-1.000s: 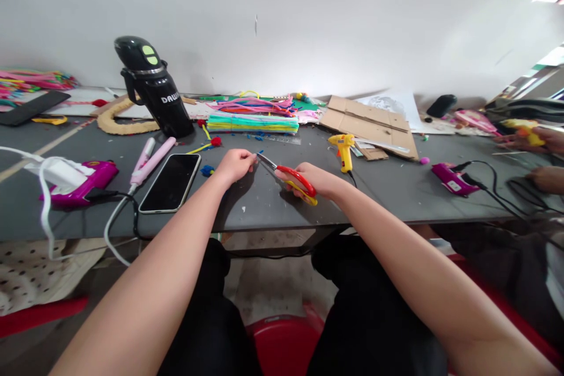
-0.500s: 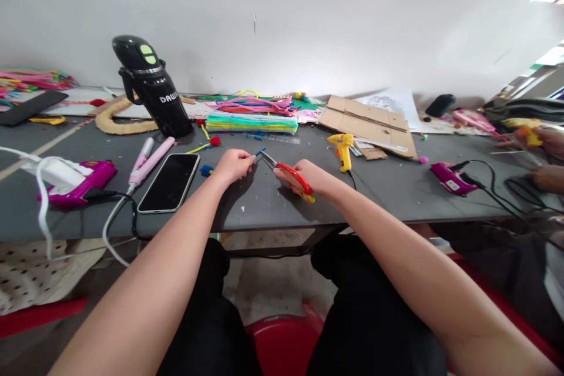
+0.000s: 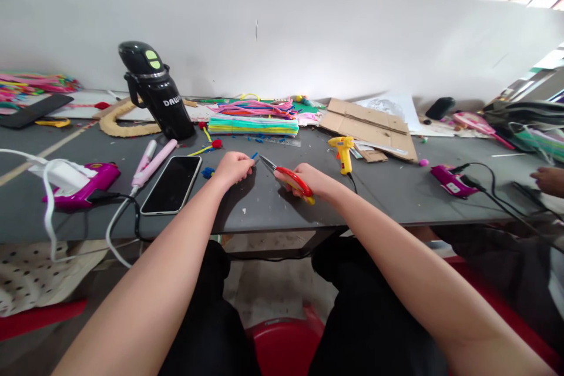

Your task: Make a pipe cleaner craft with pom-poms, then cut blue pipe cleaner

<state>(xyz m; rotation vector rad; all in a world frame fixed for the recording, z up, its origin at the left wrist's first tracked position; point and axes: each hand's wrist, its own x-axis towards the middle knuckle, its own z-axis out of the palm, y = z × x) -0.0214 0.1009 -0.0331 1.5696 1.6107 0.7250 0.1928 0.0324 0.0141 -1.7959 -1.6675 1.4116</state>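
My left hand (image 3: 234,168) pinches a short piece of blue pipe cleaner (image 3: 254,155), whose end sticks out past the fingertips. My right hand (image 3: 307,177) grips scissors (image 3: 288,174) with red and yellow handles. Their blades point up and left toward the pipe cleaner, a small gap away from its tip. Just left of my left hand lies a curled blue pipe-cleaner piece (image 3: 208,173), partly covered by the hand. Behind it is a red pom-like flower (image 3: 216,144) on a yellow stem. Small blue scraps lie beyond my hands, near a clear ruler (image 3: 285,142).
Bundled pipe cleaners (image 3: 253,127) lie at the back. A yellow glue gun (image 3: 344,155) and cardboard (image 3: 365,124) are to the right. At left are a phone (image 3: 171,185), a pink hair iron (image 3: 154,163), a black bottle (image 3: 161,100) and a power strip (image 3: 90,188). A co-worker's hand (image 3: 549,180) shows at far right.
The blue pipe cleaner's protruding end looks shorter, and the scissor tips now stand slightly apart from it. At far right, the co-worker's hand with a yellow glue gun has left view.
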